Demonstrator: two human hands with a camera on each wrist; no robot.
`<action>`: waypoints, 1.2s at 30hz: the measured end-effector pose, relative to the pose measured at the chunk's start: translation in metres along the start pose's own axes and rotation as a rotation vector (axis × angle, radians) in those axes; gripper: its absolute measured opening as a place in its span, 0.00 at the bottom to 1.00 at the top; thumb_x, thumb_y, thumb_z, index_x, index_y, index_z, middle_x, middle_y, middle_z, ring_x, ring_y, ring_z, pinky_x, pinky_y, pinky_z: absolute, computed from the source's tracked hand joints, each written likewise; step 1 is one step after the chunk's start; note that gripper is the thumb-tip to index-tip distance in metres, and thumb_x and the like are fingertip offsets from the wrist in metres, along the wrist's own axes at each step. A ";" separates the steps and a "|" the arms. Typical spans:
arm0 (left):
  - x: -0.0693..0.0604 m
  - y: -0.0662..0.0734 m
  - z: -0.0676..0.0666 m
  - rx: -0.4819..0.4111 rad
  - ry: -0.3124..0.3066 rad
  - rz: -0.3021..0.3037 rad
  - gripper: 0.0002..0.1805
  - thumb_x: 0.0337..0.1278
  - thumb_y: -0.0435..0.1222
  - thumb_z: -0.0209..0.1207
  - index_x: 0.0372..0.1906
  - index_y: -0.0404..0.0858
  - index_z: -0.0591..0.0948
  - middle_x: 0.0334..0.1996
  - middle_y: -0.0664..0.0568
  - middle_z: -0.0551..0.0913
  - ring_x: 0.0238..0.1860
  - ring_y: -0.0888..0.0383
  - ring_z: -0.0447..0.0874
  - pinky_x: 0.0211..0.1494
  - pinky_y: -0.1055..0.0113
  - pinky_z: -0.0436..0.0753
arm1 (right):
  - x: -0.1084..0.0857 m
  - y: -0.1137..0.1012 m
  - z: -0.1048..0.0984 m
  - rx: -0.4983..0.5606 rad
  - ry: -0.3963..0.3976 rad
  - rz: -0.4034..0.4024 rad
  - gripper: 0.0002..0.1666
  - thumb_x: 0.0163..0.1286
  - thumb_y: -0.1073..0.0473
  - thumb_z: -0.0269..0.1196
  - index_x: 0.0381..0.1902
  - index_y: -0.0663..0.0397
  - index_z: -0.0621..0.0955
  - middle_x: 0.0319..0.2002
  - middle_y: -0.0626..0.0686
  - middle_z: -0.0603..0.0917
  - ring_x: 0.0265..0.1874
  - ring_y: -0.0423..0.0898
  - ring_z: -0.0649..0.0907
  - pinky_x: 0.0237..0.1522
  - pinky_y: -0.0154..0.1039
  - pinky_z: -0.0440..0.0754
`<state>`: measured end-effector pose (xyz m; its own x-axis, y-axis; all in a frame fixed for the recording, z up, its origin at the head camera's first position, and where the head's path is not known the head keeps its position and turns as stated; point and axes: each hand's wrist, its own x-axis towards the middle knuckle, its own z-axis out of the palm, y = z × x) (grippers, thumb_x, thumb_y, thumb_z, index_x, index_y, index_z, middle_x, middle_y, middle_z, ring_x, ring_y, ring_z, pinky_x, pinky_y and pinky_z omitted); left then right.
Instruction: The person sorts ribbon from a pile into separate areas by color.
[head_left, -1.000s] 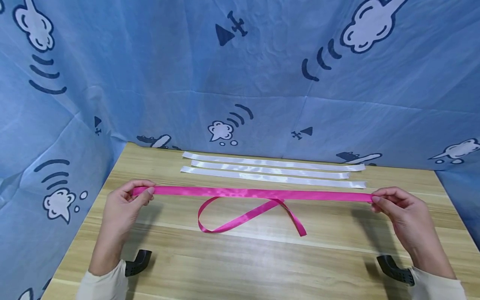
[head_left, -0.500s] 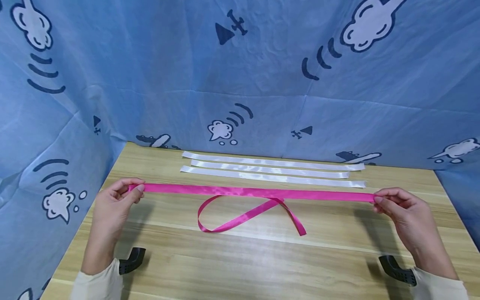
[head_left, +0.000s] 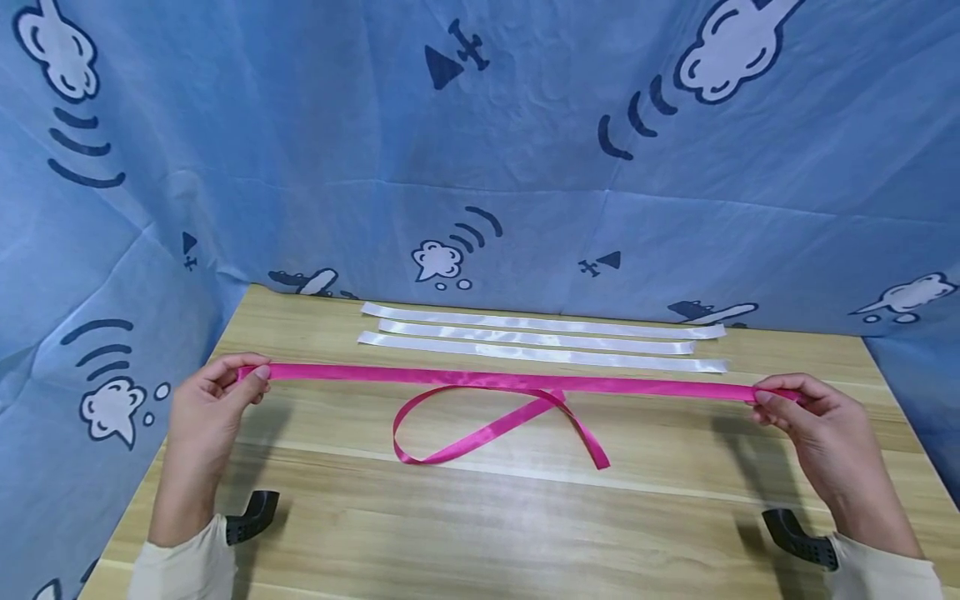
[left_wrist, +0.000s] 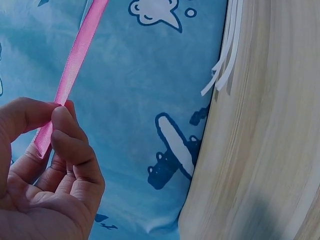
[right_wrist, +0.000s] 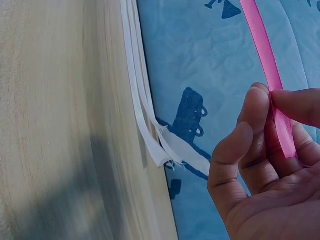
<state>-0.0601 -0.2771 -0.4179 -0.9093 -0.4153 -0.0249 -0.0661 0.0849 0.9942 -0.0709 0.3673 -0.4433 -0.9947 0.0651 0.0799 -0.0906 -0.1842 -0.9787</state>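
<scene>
A pink satin ribbon (head_left: 510, 382) is stretched nearly straight between the two hands, held above the table. My left hand (head_left: 213, 404) pinches it near one end between thumb and index finger; in the left wrist view a short tail of ribbon (left_wrist: 45, 140) pokes out below the pinch. Near the other end my right hand (head_left: 823, 429) pinches it the same way, and a tail (right_wrist: 284, 135) hangs past the thumb in the right wrist view. Under the taut strip, a second length of pink ribbon (head_left: 480, 437) curves in a loose loop on the table.
Three white ribbons (head_left: 540, 339) lie side by side along the back of the wooden table (head_left: 480, 533). A blue printed cloth (head_left: 337, 125) hangs behind and to the left. Black curved mounts (head_left: 253, 517) stick out at both wrists.
My left hand has moved left. The right hand has shifted slightly right, and a tail of ribbon now shows beyond its pinch. The stretched span between the hands is longer.
</scene>
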 end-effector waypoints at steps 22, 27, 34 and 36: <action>0.014 -0.003 0.003 0.067 0.017 -0.078 0.10 0.63 0.26 0.67 0.37 0.46 0.88 0.28 0.64 0.86 0.28 0.64 0.80 0.33 0.77 0.79 | 0.005 -0.002 -0.004 0.029 0.017 0.025 0.12 0.73 0.79 0.58 0.40 0.65 0.86 0.33 0.52 0.92 0.27 0.42 0.89 0.33 0.31 0.87; 0.017 -0.004 0.005 0.081 0.012 -0.075 0.10 0.64 0.27 0.66 0.37 0.46 0.89 0.27 0.64 0.86 0.27 0.64 0.79 0.32 0.76 0.79 | 0.008 -0.002 -0.004 0.031 0.017 0.040 0.12 0.73 0.78 0.59 0.40 0.64 0.86 0.33 0.52 0.92 0.28 0.42 0.90 0.34 0.32 0.87; 0.023 -0.005 0.008 0.076 -0.029 -0.061 0.08 0.65 0.28 0.67 0.37 0.46 0.89 0.25 0.63 0.85 0.26 0.64 0.79 0.32 0.75 0.79 | 0.013 0.001 -0.004 0.016 0.026 0.048 0.11 0.73 0.77 0.60 0.38 0.63 0.86 0.32 0.51 0.91 0.28 0.41 0.90 0.33 0.31 0.87; 0.025 -0.005 0.009 0.085 -0.037 -0.057 0.08 0.65 0.28 0.67 0.37 0.46 0.89 0.25 0.63 0.85 0.26 0.65 0.79 0.32 0.75 0.79 | 0.015 0.002 -0.004 0.010 0.032 0.054 0.11 0.73 0.77 0.60 0.37 0.62 0.86 0.32 0.50 0.91 0.27 0.41 0.89 0.32 0.31 0.87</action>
<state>-0.0861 -0.2800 -0.4244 -0.9174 -0.3883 -0.0868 -0.1516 0.1395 0.9785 -0.0855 0.3718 -0.4446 -0.9961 0.0858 0.0208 -0.0375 -0.1976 -0.9796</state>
